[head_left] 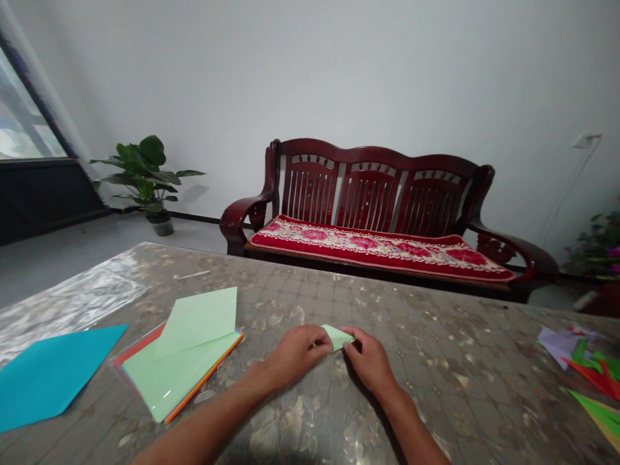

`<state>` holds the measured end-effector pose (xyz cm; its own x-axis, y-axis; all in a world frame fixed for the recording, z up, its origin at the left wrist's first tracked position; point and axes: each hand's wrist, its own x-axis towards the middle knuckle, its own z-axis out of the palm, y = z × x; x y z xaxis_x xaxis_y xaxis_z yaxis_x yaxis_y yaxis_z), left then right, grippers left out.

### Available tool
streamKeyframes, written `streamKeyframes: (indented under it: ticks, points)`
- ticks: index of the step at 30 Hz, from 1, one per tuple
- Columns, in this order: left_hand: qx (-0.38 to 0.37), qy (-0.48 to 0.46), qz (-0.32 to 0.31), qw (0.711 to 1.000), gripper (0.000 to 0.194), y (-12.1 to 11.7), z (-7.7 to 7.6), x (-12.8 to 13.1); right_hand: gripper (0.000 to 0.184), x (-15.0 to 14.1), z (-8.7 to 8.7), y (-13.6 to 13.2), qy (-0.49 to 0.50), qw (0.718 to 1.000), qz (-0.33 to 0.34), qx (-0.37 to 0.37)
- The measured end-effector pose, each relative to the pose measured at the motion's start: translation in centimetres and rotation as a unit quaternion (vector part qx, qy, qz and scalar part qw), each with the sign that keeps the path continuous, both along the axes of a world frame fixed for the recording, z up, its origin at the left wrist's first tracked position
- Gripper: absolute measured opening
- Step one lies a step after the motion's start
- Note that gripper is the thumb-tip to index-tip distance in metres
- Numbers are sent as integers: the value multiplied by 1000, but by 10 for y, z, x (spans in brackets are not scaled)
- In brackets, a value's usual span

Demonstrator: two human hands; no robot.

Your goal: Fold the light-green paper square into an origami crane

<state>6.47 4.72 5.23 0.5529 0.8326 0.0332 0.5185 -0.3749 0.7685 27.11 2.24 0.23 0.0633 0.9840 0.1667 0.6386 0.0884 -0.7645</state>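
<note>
A small folded piece of light green paper [338, 336] is held just above or on the table between my two hands. My left hand [303, 349] pinches its left end between thumb and fingers. At its right corner, the fingertips of my right hand [369, 360] are closed on the paper. My fingers cover both ends, so only the middle of the folded shape shows. To the left lies a stack of coloured paper [159, 387], light green on top with red and orange edges below. A loose light green sheet [203, 320] rests across that stack.
A patterned cover lies over the table [271, 413]. Blue paper [58, 374] is at the far left, a thin white stick [192, 275] behind the stack. Folded coloured papers [588, 361] sit at the right edge. Beyond stand a wooden bench [372, 194] and a potted plant [150, 174].
</note>
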Motion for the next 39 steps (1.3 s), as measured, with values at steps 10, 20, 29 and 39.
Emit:
streamKeyframes:
  ticks: [10, 20, 29, 39]
  points:
    - [127, 84, 29, 988, 13, 17, -45, 15, 35, 0, 15, -8, -125, 990, -31, 51]
    - [142, 116, 18, 983, 20, 10, -43, 19, 16, -1, 18, -11, -156, 986, -10, 49]
    - [133, 123, 23, 983, 20, 6, -40, 19, 10, 11, 17, -8, -177, 984, 14, 10]
    - [126, 137, 12, 983, 18, 4, -39, 19, 9, 25, 14, -3, -134, 991, 24, 0]
